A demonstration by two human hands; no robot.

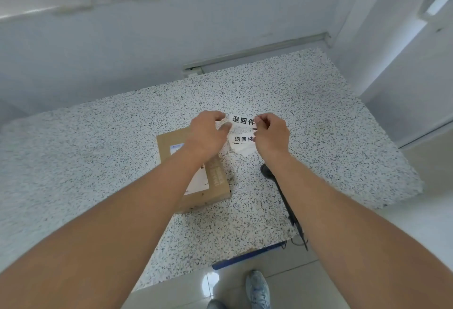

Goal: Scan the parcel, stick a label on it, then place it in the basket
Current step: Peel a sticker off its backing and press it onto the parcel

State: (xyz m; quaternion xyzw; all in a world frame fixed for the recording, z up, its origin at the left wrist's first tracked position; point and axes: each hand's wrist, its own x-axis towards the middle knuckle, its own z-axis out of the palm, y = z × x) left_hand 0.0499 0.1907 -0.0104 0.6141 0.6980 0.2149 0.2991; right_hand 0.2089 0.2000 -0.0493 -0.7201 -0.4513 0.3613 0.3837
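2 hands, left hand (206, 134) and right hand (272, 134), pinch label (242, 120) ends above speckled table (318, 112); parcel (215, 181) apparently lies flat beneath.

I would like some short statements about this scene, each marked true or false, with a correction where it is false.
1. Both hands hold a white label strip above the table. True.
2. The cardboard parcel is held in the left hand. False: it lies on the speckled table, under the left forearm.
3. A black scanner lies on the table near the right forearm. True.
4. The right hand is holding the scanner. False: it pinches the label strip.
5. A basket stands on the table. False: none is in view.
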